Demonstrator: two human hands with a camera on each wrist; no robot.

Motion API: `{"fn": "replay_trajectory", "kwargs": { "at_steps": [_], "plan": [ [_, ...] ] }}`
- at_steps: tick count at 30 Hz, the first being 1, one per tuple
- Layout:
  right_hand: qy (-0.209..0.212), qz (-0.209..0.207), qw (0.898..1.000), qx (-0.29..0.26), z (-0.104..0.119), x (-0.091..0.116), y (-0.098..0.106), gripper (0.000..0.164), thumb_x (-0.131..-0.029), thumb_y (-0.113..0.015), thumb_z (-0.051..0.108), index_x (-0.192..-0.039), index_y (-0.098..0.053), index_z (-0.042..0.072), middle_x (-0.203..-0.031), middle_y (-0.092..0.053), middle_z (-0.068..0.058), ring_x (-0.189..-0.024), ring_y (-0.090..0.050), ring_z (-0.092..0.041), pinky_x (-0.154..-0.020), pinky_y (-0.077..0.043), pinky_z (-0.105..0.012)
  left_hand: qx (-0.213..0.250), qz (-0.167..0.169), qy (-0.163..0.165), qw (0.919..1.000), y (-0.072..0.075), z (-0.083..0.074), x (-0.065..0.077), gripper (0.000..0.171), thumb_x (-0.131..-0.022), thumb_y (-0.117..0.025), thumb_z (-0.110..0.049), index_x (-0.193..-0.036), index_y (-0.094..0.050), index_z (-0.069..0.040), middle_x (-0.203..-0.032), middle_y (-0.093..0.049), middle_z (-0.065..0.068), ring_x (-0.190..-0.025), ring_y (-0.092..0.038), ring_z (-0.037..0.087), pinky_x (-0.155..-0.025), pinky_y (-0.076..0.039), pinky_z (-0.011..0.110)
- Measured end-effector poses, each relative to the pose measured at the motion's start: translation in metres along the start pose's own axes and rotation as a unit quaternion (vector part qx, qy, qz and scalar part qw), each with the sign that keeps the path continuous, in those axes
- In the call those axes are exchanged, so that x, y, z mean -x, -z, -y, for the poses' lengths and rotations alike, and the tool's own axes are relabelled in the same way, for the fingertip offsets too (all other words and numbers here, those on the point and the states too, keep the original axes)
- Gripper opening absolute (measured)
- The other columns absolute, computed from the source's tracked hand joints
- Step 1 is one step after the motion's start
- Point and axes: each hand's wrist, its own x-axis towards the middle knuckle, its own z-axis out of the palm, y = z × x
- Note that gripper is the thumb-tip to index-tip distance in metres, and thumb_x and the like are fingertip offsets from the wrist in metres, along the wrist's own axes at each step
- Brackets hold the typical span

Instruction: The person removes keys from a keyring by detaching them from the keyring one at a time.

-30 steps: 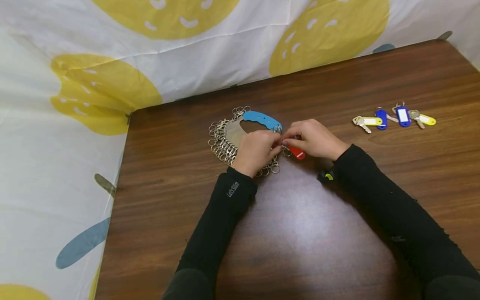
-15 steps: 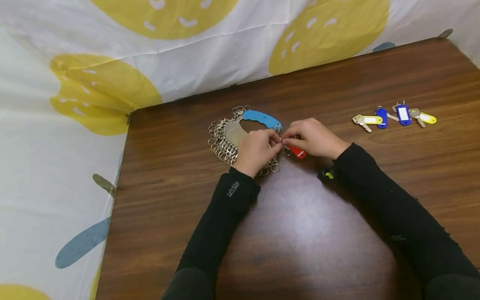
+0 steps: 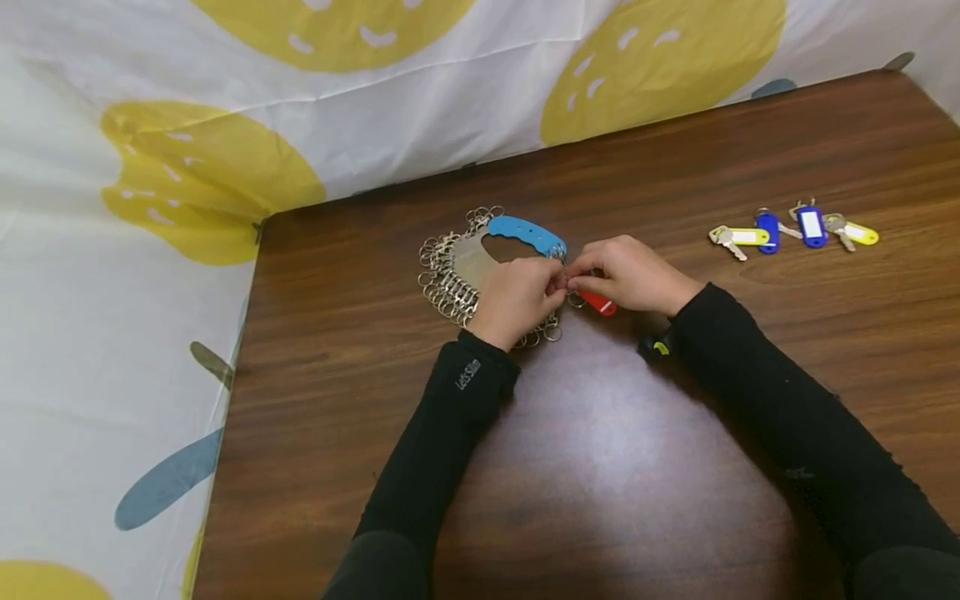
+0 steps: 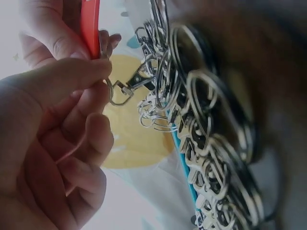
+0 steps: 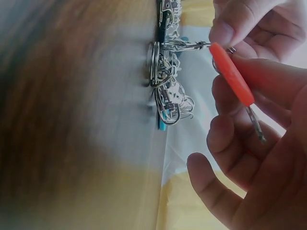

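In the head view my left hand (image 3: 517, 300) and right hand (image 3: 630, 275) meet fingertip to fingertip. Beside them lies a metal key holder plate (image 3: 468, 260) with a blue handle (image 3: 525, 233), its edge lined with many snap hooks and split rings. My left thumb and fingers pinch a split ring (image 4: 110, 91) that hangs from one swivel hook (image 4: 134, 86). My right hand holds a red key tag (image 5: 232, 74) by its ring end, with a key (image 5: 255, 125) showing below it. The pinched parts of the rings are mostly hidden by fingertips.
Several keys with tags lie in a row at the right: a yellow tag (image 3: 744, 237), a blue tag (image 3: 768, 232), another blue tag (image 3: 812, 227) and another yellow tag (image 3: 861, 233). A patterned curtain (image 3: 435, 108) borders the wooden table (image 3: 337, 467) at the back and left.
Both hands stay together at the same spot, with only slight finger movement. The head view has shifted a little; the key holder and the tags on the table look unmoved.
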Motion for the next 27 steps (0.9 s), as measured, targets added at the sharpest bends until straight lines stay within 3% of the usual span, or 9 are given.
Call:
{"fn": "replay_trajectory", "kwargs": {
  "at_steps": [4,12,19,27],
  "plan": [
    [-0.002,0.000,1.000,0.001,0.0002,0.0004,0.0005,0.012,-0.088,-0.066,0.012,-0.096,-0.074,0.007,-0.088,-0.070,-0.005,-0.080,-0.065,-0.017,-0.074,-0.050,-0.035,-0.005,-0.005,-0.016,0.9998,-0.0018,0.0017,0.0001,0.011,-0.090,-0.063,-0.027,-0.085,-0.067,-0.019,-0.076,-0.066,-0.005,-0.067,-0.060,0.009,-0.059,-0.046,0.026],
    [-0.003,-0.006,1.000,0.000,0.0015,0.0007,0.0022,0.011,-0.088,-0.065,0.012,-0.094,-0.074,0.007,-0.088,-0.069,-0.005,-0.079,-0.064,-0.017,-0.073,-0.050,-0.035,0.050,0.007,0.047,0.9976,-0.0019,-0.0011,-0.0018,0.017,-0.091,-0.063,-0.034,-0.090,-0.073,-0.021,-0.076,-0.069,-0.006,-0.064,-0.061,0.006,-0.054,-0.044,0.021],
    [-0.001,-0.010,1.000,0.001,0.0005,0.0001,0.0015,0.011,-0.088,-0.066,0.013,-0.093,-0.074,0.008,-0.086,-0.068,-0.005,-0.077,-0.064,-0.016,-0.073,-0.050,-0.035,0.051,0.006,0.068,0.9964,-0.0015,-0.0030,-0.0025,0.013,-0.090,-0.062,-0.029,-0.091,-0.071,-0.020,-0.079,-0.070,-0.006,-0.066,-0.062,0.007,-0.054,-0.042,0.021],
    [-0.011,-0.024,1.000,-0.005,0.0001,-0.0002,0.0012,0.010,-0.088,-0.066,0.013,-0.094,-0.073,0.008,-0.087,-0.069,-0.005,-0.078,-0.064,-0.017,-0.073,-0.049,-0.035,0.038,0.011,0.041,0.9984,0.0000,-0.0024,-0.0023,0.013,-0.091,-0.060,-0.026,-0.090,-0.071,-0.019,-0.078,-0.069,-0.006,-0.065,-0.061,0.008,-0.054,-0.042,0.021]
  ]
}}
